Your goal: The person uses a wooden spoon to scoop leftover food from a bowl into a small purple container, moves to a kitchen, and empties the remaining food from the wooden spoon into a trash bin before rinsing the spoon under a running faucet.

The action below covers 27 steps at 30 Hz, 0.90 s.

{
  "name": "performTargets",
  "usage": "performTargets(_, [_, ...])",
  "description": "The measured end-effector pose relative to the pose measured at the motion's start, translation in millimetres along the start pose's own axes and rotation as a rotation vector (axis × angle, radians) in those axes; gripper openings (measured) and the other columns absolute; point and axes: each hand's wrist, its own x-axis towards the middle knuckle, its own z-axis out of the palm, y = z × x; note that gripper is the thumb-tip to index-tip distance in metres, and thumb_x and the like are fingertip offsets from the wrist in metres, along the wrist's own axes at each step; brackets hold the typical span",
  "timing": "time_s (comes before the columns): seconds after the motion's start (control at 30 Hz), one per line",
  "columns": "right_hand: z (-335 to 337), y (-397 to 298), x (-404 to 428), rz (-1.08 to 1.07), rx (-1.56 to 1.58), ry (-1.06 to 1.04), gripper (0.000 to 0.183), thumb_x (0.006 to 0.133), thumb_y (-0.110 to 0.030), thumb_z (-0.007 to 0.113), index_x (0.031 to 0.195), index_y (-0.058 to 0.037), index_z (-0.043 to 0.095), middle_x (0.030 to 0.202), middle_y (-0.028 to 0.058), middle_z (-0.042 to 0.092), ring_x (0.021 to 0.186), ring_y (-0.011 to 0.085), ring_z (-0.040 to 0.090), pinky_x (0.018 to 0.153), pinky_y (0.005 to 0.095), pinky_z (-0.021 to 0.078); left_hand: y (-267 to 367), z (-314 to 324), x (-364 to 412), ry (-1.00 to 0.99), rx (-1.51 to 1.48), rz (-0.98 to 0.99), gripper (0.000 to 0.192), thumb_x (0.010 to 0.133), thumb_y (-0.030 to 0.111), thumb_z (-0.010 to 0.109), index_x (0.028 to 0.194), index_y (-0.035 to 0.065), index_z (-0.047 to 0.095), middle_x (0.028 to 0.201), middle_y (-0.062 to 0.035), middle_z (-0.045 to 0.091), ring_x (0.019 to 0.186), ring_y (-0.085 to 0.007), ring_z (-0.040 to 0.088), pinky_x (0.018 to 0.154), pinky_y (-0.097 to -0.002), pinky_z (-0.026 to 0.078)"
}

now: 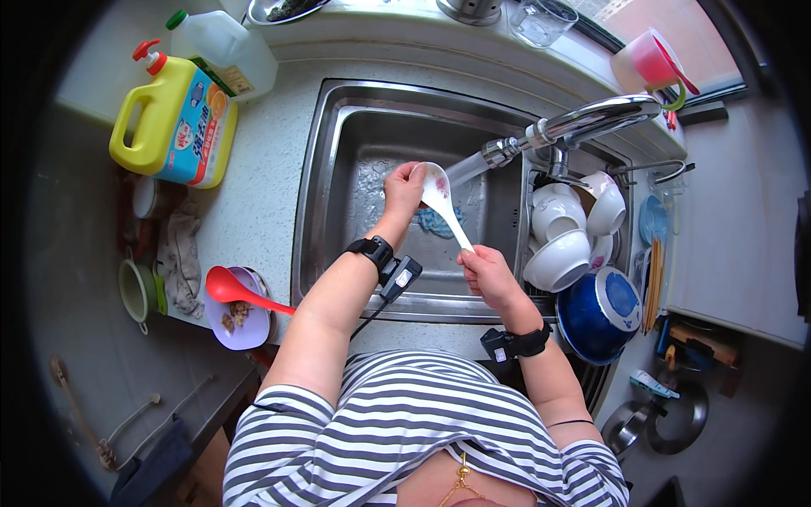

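Over the steel sink basin, both hands hold a white ceramic soup spoon with a floral pattern. My left hand grips the edge of its bowl, and my right hand pinches the end of its handle. Water runs from the chrome faucet beside the spoon's bowl; whether it strikes the spoon I cannot tell. Below the spoon, a blue-and-white cloth lies on the basin floor.
White bowls are piled in a rack right of the basin, beside a blue basin. On the left counter stand a yellow detergent jug and a clear plastic jug. A red ladle rests across a purple dish holding scraps.
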Motion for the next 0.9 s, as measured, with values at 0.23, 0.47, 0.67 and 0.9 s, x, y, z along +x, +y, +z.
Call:
performTargets(0.23, [-5.4,1.7,5.2,0.12,0.135,-0.08,0.015,0.084,-0.018,0.043,0.073,-0.0078,0.046,0.049,-0.0059,0.034,0.036,0.0027,0.024,0.032,0.0183,0.0181,4.3,4.4,-15.5,-0.174,-0.036,-0.306,0.042,0.059,-0.001,0.066,0.096,0.0071,0.047,0.082,-0.0071,0.056,0.065,-0.019,0.06,0.044,-0.0279,0.05])
performTargets(0.47, [-2.0,12.3,22.3,0.195,0.32,-0.206,0.017,0.086,-0.019,0.039,0.074,-0.0086,0.043,0.048,-0.0065,0.03,0.036,0.0026,0.021,0.032,0.0181,0.0162,-6.9,-0.8,-15.5,-0.21,-0.355,-0.505,0.031,0.073,0.0,0.053,0.102,0.0017,0.042,0.082,-0.012,0.055,0.07,-0.0229,0.058,0.058,-0.0331,0.051])
performTargets(0.67, [-10.3,16.4,50.0,0.003,0.322,-0.156,0.016,0.086,-0.021,0.039,0.076,-0.0107,0.043,0.047,-0.0067,0.029,0.035,0.003,0.021,0.032,0.0185,0.0156,-6.4,32.8,-36.0,-0.316,-0.406,-0.542,0.024,0.081,0.014,0.05,0.1,0.0011,0.044,0.08,-0.0116,0.056,0.07,-0.0202,0.056,0.059,-0.0293,0.049])
performTargets(0.9, [-26.2,0.2,49.3,-0.093,-0.133,-0.028,0.016,0.082,-0.024,0.048,0.08,-0.0089,0.053,0.054,-0.0031,0.042,0.042,0.0044,0.036,0.037,0.0182,0.0277,-1.5,59.9,-17.9,-0.099,-0.45,-0.555,0.028,0.088,0.025,0.037,0.091,-0.0017,0.045,0.074,-0.0097,0.053,0.062,-0.0186,0.051,0.061,-0.0336,0.046])
